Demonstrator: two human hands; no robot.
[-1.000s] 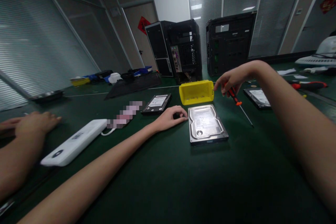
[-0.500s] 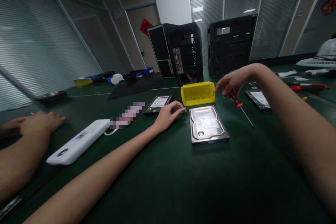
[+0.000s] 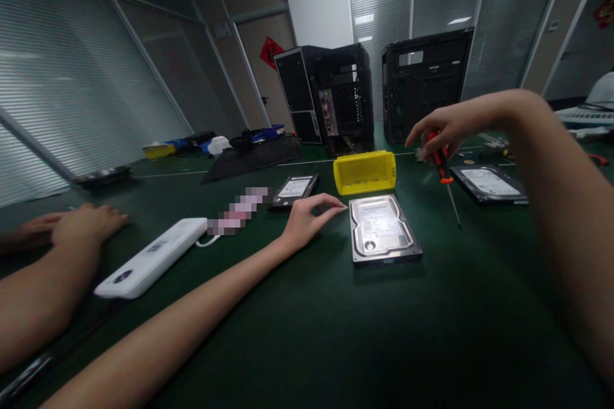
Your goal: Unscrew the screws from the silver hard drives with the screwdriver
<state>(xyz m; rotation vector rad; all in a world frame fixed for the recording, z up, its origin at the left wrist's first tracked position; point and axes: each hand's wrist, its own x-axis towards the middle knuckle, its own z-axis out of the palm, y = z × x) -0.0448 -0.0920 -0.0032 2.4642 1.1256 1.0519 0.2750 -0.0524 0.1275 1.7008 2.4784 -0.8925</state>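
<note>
A silver hard drive (image 3: 382, 227) lies label side up on the dark green table. My left hand (image 3: 309, 220) rests at its left edge, thumb and forefinger pinched together near the top left corner; whatever they hold is too small to make out. Above the table to the right, my right hand (image 3: 440, 131) grips a screwdriver (image 3: 442, 169) with a red and black handle, its tip slanting down, apart from the drive. Just behind the drive stands a yellow plastic box (image 3: 364, 174) with small bits inside, probably screws.
Other hard drives lie behind my left hand (image 3: 294, 190) and at the right (image 3: 489, 183). Two black computer cases (image 3: 330, 96) (image 3: 426, 86) stand at the back. Leftward are a white power bank (image 3: 156, 255) with a cable and another person's hands (image 3: 89, 223).
My right hand has risen and moved right with the screwdriver, away from the yellow box. My left thumb and forefinger now point toward the drive's edge in a pinch.
</note>
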